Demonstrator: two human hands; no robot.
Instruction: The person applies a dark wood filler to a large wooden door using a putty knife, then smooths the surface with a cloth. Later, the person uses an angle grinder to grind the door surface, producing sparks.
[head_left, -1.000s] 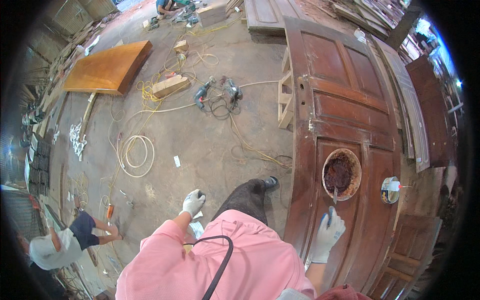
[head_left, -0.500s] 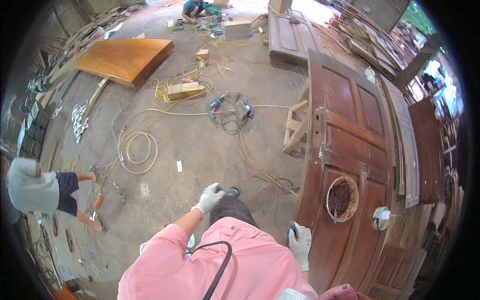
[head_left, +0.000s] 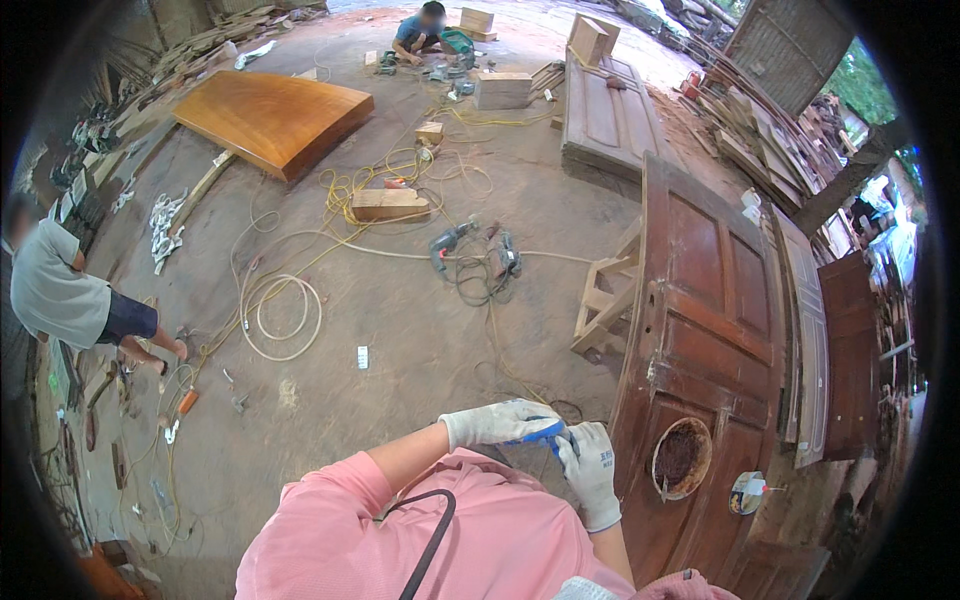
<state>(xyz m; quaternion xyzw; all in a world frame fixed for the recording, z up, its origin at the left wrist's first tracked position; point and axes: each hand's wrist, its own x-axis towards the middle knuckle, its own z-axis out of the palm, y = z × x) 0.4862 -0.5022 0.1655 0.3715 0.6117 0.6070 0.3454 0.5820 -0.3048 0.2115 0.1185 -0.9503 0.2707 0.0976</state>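
Observation:
My left hand [head_left: 500, 422] and my right hand [head_left: 590, 472] meet in front of my body, both in white work gloves with blue palms. The left one reaches across, its fingers close together and their tips against the right hand. On the right hand the fingers curl inward at the contact point; whether anything small is between the hands is hidden. Just right of them lies a dark brown panelled door [head_left: 690, 345], raised on a wooden support [head_left: 608, 300]. On the door sit a round bowl [head_left: 682, 458] with dark brown contents and a small tub [head_left: 746, 492] with a white-and-red top.
Power tools [head_left: 475, 252], a coiled hose [head_left: 285, 318] and yellow cords [head_left: 345, 200] lie across the floor. An orange-brown slab [head_left: 275, 120] and a grey door [head_left: 612, 115] stand farther off. One person [head_left: 70, 285] bends at left; another [head_left: 420, 38] crouches at the back.
My hands were apart, the right beside the door's edge; now they have come together in front of me. My view has shifted, and the person at left appears more upright.

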